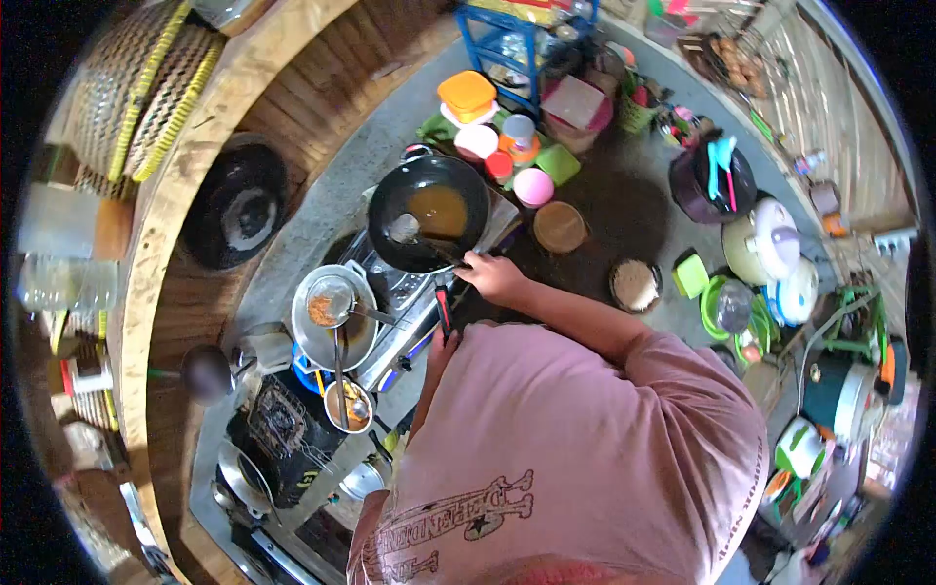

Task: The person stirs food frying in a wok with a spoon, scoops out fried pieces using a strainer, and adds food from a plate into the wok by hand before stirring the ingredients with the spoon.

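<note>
My right hand [495,279] is closed around the handle of a spatula [434,250]. The spatula's head rests inside a black frying pan [390,200], at the edge of a pool of brown oil [437,211]. Below the pan, my left hand [444,348] grips the pan's black-and-red handle [444,310]; my shirt hides part of this hand. The pan sits on a gas stove [398,322]. On the stove's other side stands a metal pot [304,336], with a strainer [330,300] holding orange-brown bits across it.
A small bowl [349,408] with utensils stands near the pot. Lidded containers [468,96] cluster behind the pan. Toward the right are a brown round lid [560,227], a bowl of pale powder [635,285], a dark pot [712,185] and a rice cooker [762,240]. A black wok [236,200] hangs on the wooden wall.
</note>
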